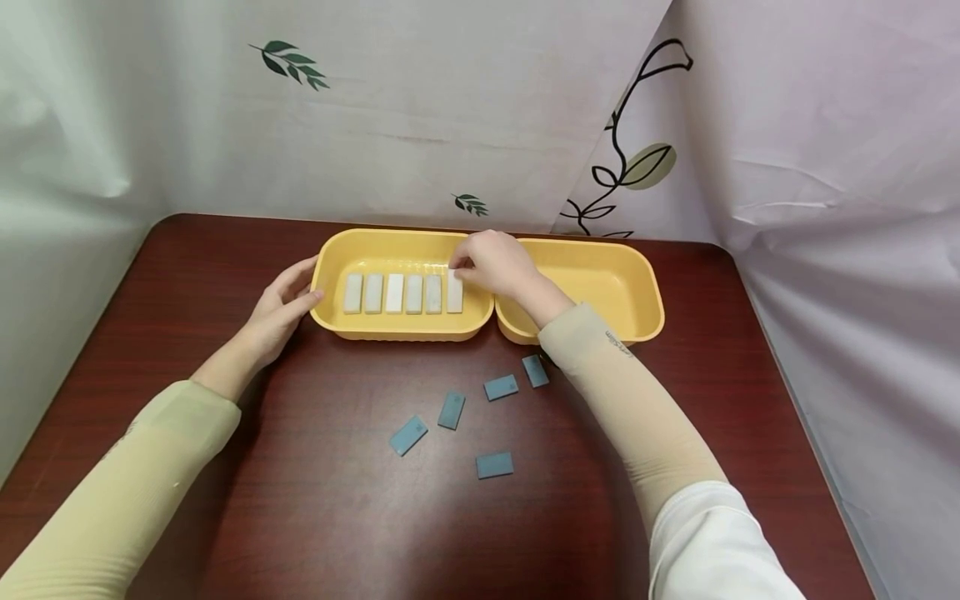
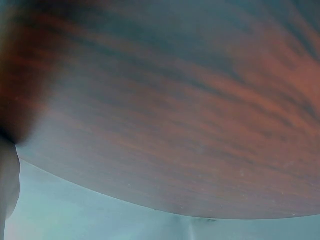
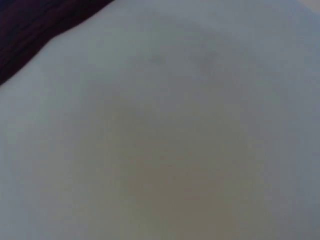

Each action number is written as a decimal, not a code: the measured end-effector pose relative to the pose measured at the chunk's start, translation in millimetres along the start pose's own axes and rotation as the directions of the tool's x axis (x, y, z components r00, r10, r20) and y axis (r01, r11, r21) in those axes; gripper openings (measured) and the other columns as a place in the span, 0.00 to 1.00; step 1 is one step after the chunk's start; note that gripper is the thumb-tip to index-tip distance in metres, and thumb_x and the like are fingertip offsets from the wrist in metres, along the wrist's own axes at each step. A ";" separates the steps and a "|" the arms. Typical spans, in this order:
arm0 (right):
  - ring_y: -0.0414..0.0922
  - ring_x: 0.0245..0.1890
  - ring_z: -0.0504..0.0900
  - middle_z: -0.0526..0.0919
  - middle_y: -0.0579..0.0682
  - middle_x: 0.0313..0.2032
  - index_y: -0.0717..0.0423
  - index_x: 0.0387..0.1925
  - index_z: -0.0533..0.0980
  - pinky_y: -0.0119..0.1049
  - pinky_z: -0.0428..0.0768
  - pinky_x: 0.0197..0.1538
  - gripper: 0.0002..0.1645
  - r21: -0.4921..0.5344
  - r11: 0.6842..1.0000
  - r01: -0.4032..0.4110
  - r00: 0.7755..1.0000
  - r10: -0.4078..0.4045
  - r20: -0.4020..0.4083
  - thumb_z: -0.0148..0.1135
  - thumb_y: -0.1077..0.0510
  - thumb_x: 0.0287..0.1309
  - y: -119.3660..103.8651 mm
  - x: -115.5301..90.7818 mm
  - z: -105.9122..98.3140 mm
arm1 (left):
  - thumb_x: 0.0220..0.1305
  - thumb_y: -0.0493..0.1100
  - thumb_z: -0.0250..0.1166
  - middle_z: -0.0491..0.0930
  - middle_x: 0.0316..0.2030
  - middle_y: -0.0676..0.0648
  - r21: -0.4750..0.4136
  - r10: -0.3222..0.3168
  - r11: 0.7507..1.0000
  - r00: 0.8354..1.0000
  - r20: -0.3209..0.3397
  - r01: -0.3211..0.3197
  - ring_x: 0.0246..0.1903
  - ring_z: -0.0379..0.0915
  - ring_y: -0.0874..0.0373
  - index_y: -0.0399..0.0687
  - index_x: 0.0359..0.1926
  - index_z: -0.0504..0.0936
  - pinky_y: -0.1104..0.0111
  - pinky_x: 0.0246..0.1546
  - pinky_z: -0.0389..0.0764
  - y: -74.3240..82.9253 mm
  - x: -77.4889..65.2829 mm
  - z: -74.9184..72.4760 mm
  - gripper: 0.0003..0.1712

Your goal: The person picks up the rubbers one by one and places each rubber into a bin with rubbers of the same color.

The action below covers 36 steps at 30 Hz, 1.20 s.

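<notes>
Two yellow plastic trays stand side by side at the back of the table. In the left tray [image 1: 405, 333] several white rectangular blocks [image 1: 374, 293] lie in a row, long sides parallel. My right hand [image 1: 495, 262] reaches into this tray and pinches the upper end of the rightmost white block [image 1: 455, 296] between thumb and fingers. At the tray's left end my left hand [image 1: 281, 308] holds the wall, thumb tip over the rim and fingers along the outside. Neither wrist view shows the blocks; the right one is mostly filled by a blurred pale surface.
My right forearm crosses the right yellow tray [image 1: 654, 287], whose visible floor is bare. Several blue rectangular pieces [image 1: 452, 411] lie scattered on the dark red wooden table [image 1: 337, 517] in front of the trays. A pale curtain [image 1: 420, 108] with leaf prints hangs behind the table.
</notes>
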State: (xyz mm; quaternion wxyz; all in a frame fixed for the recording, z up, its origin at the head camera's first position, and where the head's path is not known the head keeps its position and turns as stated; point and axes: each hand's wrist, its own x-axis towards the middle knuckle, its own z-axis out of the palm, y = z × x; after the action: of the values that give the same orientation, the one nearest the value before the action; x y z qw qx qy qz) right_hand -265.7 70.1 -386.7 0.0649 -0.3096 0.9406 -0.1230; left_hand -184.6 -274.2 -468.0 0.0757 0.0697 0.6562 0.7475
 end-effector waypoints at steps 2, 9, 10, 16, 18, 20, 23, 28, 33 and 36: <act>0.46 0.51 0.88 0.92 0.45 0.50 0.49 0.48 0.90 0.43 0.83 0.58 0.10 -0.018 1.000 0.006 1.000 -0.005 0.008 0.68 0.53 0.73 0.2 1.2 -0.5 | 0.80 0.33 0.57 0.68 0.69 0.57 0.003 0.001 1.000 1.000 0.002 -0.001 0.65 0.68 0.69 0.48 0.79 0.64 0.83 0.60 0.74 0.2 -0.4 0.1 0.31; 0.46 0.50 0.88 0.92 0.45 0.49 0.49 0.48 0.90 0.43 0.83 0.57 0.09 -0.045 0.999 0.006 1.000 -0.005 0.024 0.69 0.54 0.72 -0.5 3.2 -1.9 | 0.80 0.33 0.56 0.70 0.68 0.58 0.000 0.008 1.000 1.000 0.003 -0.008 0.64 0.69 0.68 0.48 0.79 0.65 0.83 0.59 0.76 -0.3 -0.5 0.0 0.31; 0.46 0.50 0.88 0.92 0.45 0.49 0.48 0.48 0.90 0.43 0.83 0.57 0.09 -0.050 0.999 0.007 1.000 -0.006 0.026 0.69 0.53 0.72 -0.4 3.8 -1.7 | 0.80 0.33 0.56 0.70 0.67 0.58 -0.001 0.009 1.000 1.000 0.004 -0.009 0.64 0.69 0.68 0.47 0.79 0.65 0.83 0.59 0.76 -0.4 -0.5 -0.1 0.31; 0.45 0.49 0.89 0.92 0.44 0.49 0.48 0.48 0.90 0.43 0.84 0.57 0.10 -0.072 0.997 0.012 1.000 -0.010 0.028 0.68 0.53 0.73 0.9 6.2 0.5 | 0.80 0.32 0.56 0.70 0.67 0.58 -0.001 0.012 1.000 1.000 0.007 -0.012 0.64 0.70 0.68 0.47 0.79 0.64 0.83 0.59 0.76 -1.5 -0.2 -1.4 0.31; 0.45 0.49 0.89 0.92 0.44 0.49 0.48 0.48 0.90 0.43 0.84 0.57 0.10 -0.074 0.997 0.013 1.000 -0.011 0.026 0.69 0.53 0.72 1.1 6.7 1.3 | 0.80 0.32 0.56 0.70 0.67 0.58 -0.002 0.015 1.000 1.000 0.006 -0.015 0.64 0.70 0.68 0.47 0.79 0.65 0.83 0.59 0.76 -1.9 0.0 -1.6 0.31; 0.45 0.50 0.89 0.92 0.44 0.49 0.47 0.49 0.90 0.43 0.84 0.57 0.10 -0.077 0.997 0.014 1.000 -0.012 0.026 0.69 0.53 0.72 1.4 7.1 2.1 | 0.80 0.32 0.56 0.71 0.67 0.58 -0.005 0.017 1.000 1.000 0.005 -0.017 0.63 0.71 0.68 0.47 0.79 0.65 0.83 0.59 0.76 -2.3 0.2 -1.6 0.31; 0.45 0.50 0.89 0.92 0.44 0.49 0.47 0.49 0.90 0.44 0.84 0.57 0.10 -0.080 0.997 0.014 1.000 -0.011 0.029 0.69 0.53 0.72 1.5 7.4 2.4 | 0.80 0.32 0.56 0.71 0.67 0.58 -0.009 0.017 1.000 1.000 0.003 -0.017 0.63 0.71 0.68 0.47 0.79 0.65 0.83 0.59 0.76 -2.7 0.6 -1.5 0.31; 0.45 0.49 0.89 0.92 0.44 0.49 0.47 0.49 0.90 0.44 0.84 0.56 0.10 -0.089 0.996 0.014 0.999 -0.011 0.034 0.69 0.52 0.72 1.5 7.7 2.5 | 0.80 0.32 0.56 0.70 0.68 0.57 -0.008 0.015 1.000 1.000 0.002 -0.015 0.64 0.70 0.67 0.47 0.79 0.65 0.83 0.59 0.76 -2.8 0.9 -1.5 0.31; 0.45 0.50 0.89 0.92 0.44 0.50 0.47 0.50 0.90 0.44 0.84 0.56 0.11 -0.089 0.996 0.012 0.999 -0.008 0.044 0.69 0.53 0.72 2.1 8.2 1.7 | 0.80 0.33 0.56 0.69 0.69 0.57 -0.001 0.009 1.000 1.000 0.003 -0.009 0.64 0.69 0.67 0.47 0.79 0.65 0.83 0.59 0.76 -1.6 1.0 -1.4 0.31; 0.45 0.50 0.89 0.92 0.45 0.50 0.48 0.51 0.90 0.44 0.84 0.56 0.11 -0.085 0.996 0.011 0.999 -0.007 0.047 0.69 0.53 0.71 2.1 8.3 1.0 | 0.80 0.33 0.57 0.69 0.69 0.57 -0.001 0.004 1.000 1.000 0.001 -0.004 0.64 0.69 0.67 0.48 0.79 0.65 0.83 0.59 0.76 -0.8 1.0 -1.5 0.31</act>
State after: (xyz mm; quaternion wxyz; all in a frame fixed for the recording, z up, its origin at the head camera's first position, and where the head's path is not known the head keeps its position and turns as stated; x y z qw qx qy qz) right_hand -273.3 66.6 -388.6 0.0731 -0.3191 0.9419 -0.0758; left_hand -185.8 -275.4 -469.0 0.0745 0.0715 0.6557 0.7479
